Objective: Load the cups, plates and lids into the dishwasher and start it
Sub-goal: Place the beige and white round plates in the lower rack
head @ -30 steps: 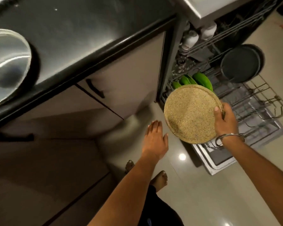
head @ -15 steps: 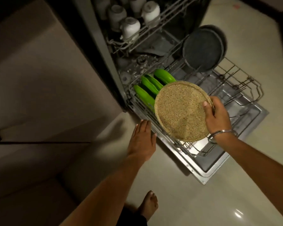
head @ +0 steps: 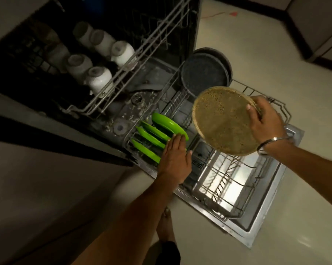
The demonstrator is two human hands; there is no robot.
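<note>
Head view: you are looking down into the open dishwasher.
Right hand: your fingers are curling round the rim of the speckled tan plate, thumb on its face, holding it tilted above the lower rack.
Left hand: your fingers are lying straight and together, fingertips touching the green plates standing at 9 o'clock from the tan plate.
Dark plates: standing at 12 o'clock.
White cups: sitting upside down in the upper rack.

1. My right hand grips a speckled tan plate by its rim, tilted above the lower rack.
2. My left hand lies flat against the green plates.
3. White cups sit upturned in the upper rack.
</note>
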